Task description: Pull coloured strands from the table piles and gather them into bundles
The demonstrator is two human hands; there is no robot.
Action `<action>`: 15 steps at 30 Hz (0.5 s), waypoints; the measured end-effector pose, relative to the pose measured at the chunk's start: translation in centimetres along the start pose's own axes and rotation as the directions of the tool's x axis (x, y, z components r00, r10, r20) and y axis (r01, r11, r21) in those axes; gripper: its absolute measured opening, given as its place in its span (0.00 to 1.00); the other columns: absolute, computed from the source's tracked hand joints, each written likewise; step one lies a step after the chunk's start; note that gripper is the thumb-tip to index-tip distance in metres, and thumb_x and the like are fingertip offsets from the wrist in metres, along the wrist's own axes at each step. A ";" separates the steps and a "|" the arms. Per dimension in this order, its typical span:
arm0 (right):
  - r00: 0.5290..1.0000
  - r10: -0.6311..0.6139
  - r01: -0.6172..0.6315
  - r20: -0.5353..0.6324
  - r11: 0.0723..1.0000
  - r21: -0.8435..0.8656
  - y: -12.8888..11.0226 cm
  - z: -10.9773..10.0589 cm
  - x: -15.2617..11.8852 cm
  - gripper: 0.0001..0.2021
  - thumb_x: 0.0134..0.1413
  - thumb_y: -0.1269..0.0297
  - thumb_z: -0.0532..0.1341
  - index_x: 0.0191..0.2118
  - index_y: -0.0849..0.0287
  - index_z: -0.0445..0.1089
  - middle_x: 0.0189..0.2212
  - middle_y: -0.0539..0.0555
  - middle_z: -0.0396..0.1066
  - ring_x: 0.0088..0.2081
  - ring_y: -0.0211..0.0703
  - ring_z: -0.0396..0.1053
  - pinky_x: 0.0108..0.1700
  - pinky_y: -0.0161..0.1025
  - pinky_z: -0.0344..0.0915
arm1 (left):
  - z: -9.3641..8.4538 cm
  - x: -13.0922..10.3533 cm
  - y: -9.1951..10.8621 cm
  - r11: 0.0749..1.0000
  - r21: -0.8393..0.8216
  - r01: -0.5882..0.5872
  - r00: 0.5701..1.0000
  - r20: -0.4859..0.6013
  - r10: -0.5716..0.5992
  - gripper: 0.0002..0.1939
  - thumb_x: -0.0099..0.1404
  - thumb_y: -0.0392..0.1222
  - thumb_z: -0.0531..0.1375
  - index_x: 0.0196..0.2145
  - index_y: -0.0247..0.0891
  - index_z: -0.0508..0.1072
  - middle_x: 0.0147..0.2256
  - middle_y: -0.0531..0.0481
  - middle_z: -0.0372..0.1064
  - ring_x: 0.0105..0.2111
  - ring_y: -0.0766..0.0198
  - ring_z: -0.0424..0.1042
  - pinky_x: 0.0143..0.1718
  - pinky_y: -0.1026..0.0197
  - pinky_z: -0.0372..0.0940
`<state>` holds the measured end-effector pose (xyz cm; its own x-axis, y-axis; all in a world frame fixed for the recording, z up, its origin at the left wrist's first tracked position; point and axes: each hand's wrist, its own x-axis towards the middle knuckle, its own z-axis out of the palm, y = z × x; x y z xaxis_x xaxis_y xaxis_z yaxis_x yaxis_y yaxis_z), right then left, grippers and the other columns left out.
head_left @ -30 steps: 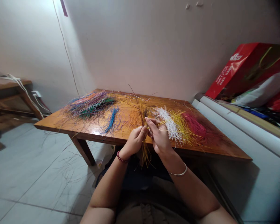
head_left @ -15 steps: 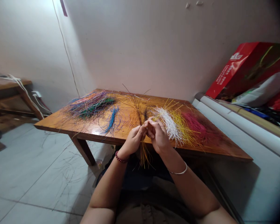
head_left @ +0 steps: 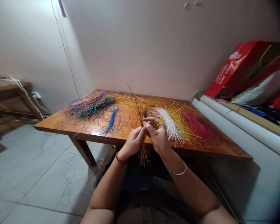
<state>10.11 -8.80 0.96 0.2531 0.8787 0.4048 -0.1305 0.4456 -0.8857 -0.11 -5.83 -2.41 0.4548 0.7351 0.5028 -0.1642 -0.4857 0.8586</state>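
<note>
My left hand [head_left: 134, 140] is closed around a bundle of thin strands [head_left: 144, 154], dark brown above the fist and yellow-orange below it. The upper ends fan out over the table. Against the same bundle, just above the left thumb, my right hand [head_left: 157, 133] pinches with thumb and index finger; what exactly lies between these fingertips is too small to make out. Close to the right hand lie a pile of white strands [head_left: 168, 124] and a pile of yellow strands [head_left: 180, 124]. Orange strands [head_left: 133, 118] are spread behind the left hand.
The wooden table [head_left: 67, 127] stands against the wall. Mixed coloured strands [head_left: 91, 104], a blue bunch [head_left: 112, 119] and a magenta pile [head_left: 196, 124] lie on it. A red box [head_left: 233, 67] and white rolls [head_left: 245, 124] are at the right. Loose strands litter the floor.
My right hand has shifted slightly left and its fingertips are now against the bundle at the left thumb. The bundle's upper ends have swung a little to the right.
</note>
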 end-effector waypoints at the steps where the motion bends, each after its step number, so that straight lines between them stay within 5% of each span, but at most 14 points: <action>1: 1.000 -0.006 0.006 -0.003 1.000 -0.013 0.0 0.0 0.0 0.10 0.47 0.58 0.65 0.33 0.58 0.73 0.19 0.45 0.60 0.19 0.30 0.54 0.21 0.30 0.53 | 0.0 0.0 0.0 1.000 0.002 0.000 1.000 0.001 0.000 0.23 0.68 0.56 0.47 0.24 0.36 0.58 0.22 0.55 0.52 0.23 0.71 0.50 0.24 0.65 0.50; 15: 0.995 -0.089 0.084 -0.053 0.993 -0.087 0.7 -0.1 0.2 0.10 0.47 0.57 0.66 0.34 0.57 0.75 0.21 0.48 0.64 0.23 0.33 0.59 0.25 0.32 0.58 | 0.0 -0.1 0.0 0.998 0.057 -0.025 1.000 0.010 0.024 0.22 0.69 0.53 0.46 0.24 0.35 0.58 0.22 0.55 0.53 0.23 0.71 0.51 0.25 0.65 0.50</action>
<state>10.18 -8.34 0.34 0.3137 0.8253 0.4695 -0.0247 0.5014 -0.8649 -0.19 -5.87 -2.41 0.4590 0.7186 0.5224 -0.1250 -0.5299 0.8388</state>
